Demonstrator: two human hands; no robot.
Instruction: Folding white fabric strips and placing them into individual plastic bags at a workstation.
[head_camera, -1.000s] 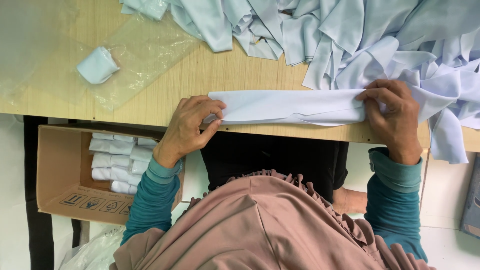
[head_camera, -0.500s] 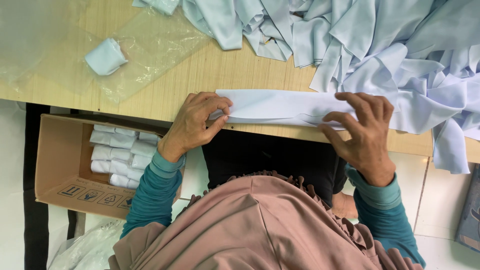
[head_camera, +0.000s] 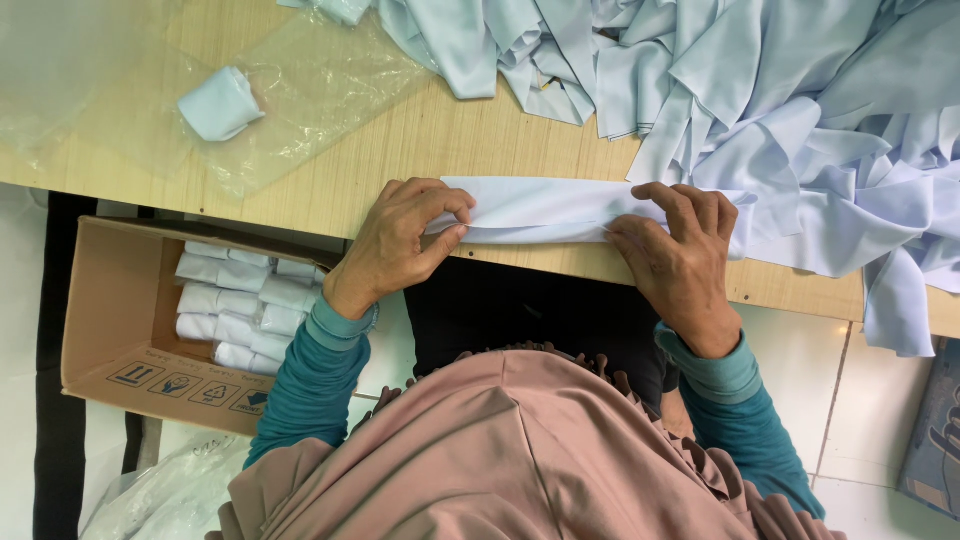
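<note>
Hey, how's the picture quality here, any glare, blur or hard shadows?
Head view: even, soft light and sharp focus; the hands, left hand and right hand, show no motion blur; mild sheen on the clear plastic bag; only a faint shadow under the folded cloth strip.

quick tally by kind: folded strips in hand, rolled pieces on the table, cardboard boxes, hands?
Folded pale-blue strip, held by left hand and right hand: 1
Rolled pale-blue piece on the table: 1
Cardboard box: 1
Hands: 2
Total: 5
</note>
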